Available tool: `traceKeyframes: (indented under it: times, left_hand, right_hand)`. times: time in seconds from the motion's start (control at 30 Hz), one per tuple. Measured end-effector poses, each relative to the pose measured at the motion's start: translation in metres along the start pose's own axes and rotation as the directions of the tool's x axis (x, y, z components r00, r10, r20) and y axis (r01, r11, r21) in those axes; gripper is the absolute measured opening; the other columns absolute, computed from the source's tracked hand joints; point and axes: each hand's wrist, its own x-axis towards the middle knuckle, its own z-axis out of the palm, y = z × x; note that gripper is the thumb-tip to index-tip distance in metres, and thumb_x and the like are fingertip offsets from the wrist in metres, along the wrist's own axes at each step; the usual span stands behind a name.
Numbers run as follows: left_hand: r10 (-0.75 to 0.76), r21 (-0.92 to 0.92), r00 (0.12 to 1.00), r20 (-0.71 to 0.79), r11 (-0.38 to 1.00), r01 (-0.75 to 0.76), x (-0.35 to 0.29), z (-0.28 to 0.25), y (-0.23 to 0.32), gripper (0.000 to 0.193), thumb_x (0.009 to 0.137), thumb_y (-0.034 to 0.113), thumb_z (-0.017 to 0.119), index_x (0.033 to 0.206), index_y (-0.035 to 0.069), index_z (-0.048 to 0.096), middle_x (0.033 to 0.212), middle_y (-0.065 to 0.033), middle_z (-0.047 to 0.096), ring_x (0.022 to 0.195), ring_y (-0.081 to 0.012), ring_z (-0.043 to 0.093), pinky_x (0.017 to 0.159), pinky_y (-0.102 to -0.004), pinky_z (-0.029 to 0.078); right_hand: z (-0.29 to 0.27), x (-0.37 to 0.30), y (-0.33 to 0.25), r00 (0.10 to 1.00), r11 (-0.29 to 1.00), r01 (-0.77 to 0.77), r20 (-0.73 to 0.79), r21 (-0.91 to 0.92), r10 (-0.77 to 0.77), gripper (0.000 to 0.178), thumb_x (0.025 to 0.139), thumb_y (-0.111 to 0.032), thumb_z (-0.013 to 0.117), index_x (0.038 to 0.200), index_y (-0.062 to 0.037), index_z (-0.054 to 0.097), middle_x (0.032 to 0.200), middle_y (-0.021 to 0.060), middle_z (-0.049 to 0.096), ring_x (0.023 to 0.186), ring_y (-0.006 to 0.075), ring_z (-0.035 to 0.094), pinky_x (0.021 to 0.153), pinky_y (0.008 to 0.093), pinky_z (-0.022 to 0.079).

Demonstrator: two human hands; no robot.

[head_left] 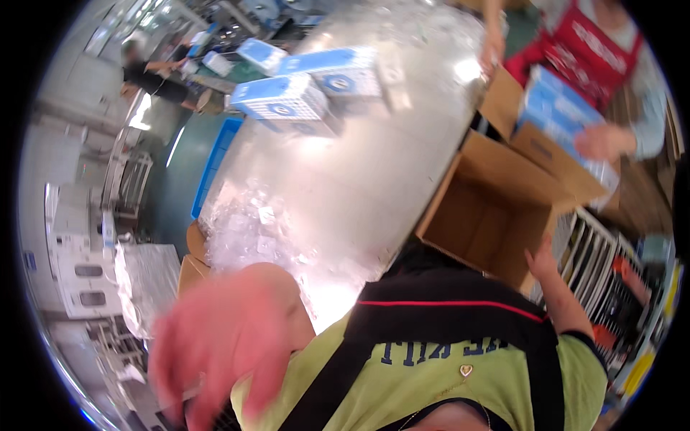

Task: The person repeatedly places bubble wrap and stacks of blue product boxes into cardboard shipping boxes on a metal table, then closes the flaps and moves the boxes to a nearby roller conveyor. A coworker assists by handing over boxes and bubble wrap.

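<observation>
The left hand point(215, 337) is raised close to the camera, a blurred pink shape with fingers spread and pointing down; it holds nothing that can be made out. Just beyond it, on the shiny metal desk point(359, 179), lies a heap of clear crinkled plastic bags point(248, 230). Farther across the desk from that hand stand three blue-and-white rectangular boxes point(280, 97), close together near the far edge, each with a round dark-blue mark on its end.

The right hand point(543, 260) is open, fingers fanned upward, its forearm rising from a lime-green sleeve. It touches or nearly touches the lower edge of an open brown cardboard carton point(496, 208) that stands just beside the desk; the blur leaves the contact unclear. Beyond the carton, another person in a red apron point(589, 47) holds a blue-and-white package point(560, 115) over its flaps. To the right of the hand stands a white wire rack point(596, 258).
</observation>
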Motion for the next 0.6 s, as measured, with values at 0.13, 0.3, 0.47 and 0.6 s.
traceKeyframes:
  times: [0.13, 0.3, 0.47, 0.6]
  left_hand:
    - [-0.719, 0.513, 0.456, 0.524, 0.694, 0.505, -0.133, 0.009, -0.125, 0.071, 0.080, 0.021, 0.075, 0.141, 0.005, 0.042, 0.147, -0.0205, 0.035, 0.137, -0.0379, 0.034, 0.108, -0.0481, 0.034]
    - [-0.955, 0.819, -0.026, 0.294, 0.238, 0.523, -0.245, 0.005, -0.266, 0.074, 0.084, 0.050, 0.067, 0.143, 0.011, 0.044, 0.155, -0.0227, 0.023, 0.143, -0.0449, 0.017, 0.109, -0.0597, 0.027]
    - [-0.898, 0.860, -0.233, 0.374, 0.241, 0.450, -0.315, 0.036, -0.339, 0.078, 0.084, 0.068, 0.054, 0.141, 0.016, 0.048, 0.158, -0.0229, 0.016, 0.144, -0.0519, 0.002, 0.106, -0.0677, 0.027]
    - [-0.873, 0.803, -0.236, 0.426, 0.245, 0.543, -0.280, 0.059, -0.243, 0.078, 0.084, 0.068, 0.053, 0.139, 0.013, 0.051, 0.157, -0.0235, 0.017, 0.142, -0.0555, 0.001, 0.104, -0.0692, 0.029]
  right_hand:
    - [-0.135, 0.022, -0.103, 0.738, 0.882, 0.194, 0.656, -0.429, 0.157, 0.074, 0.088, -0.054, 0.057, 0.139, -0.0007, 0.046, 0.131, 0.0225, 0.056, 0.123, 0.0331, 0.054, 0.101, 0.0419, 0.045]
    - [-0.226, 0.116, -0.324, 0.714, 0.715, 0.699, -0.035, -0.011, -0.699, 0.059, 0.080, -0.030, 0.069, 0.129, -0.0022, 0.051, 0.122, 0.0200, 0.058, 0.114, 0.0367, 0.053, 0.098, 0.0444, 0.045]
    - [-0.269, 0.284, -0.514, 0.398, 0.634, 0.628, -0.514, -0.452, -0.760, 0.091, 0.067, -0.033, 0.081, 0.142, -0.0029, 0.038, 0.131, 0.0203, 0.053, 0.121, 0.0362, 0.051, 0.102, 0.0416, 0.042]
    - [-0.286, 0.323, -0.575, 0.870, 0.854, 0.491, 0.047, -0.173, -0.491, 0.091, 0.061, -0.037, 0.083, 0.136, -0.0013, 0.045, 0.127, 0.0201, 0.055, 0.121, 0.0378, 0.051, 0.104, 0.0423, 0.041]
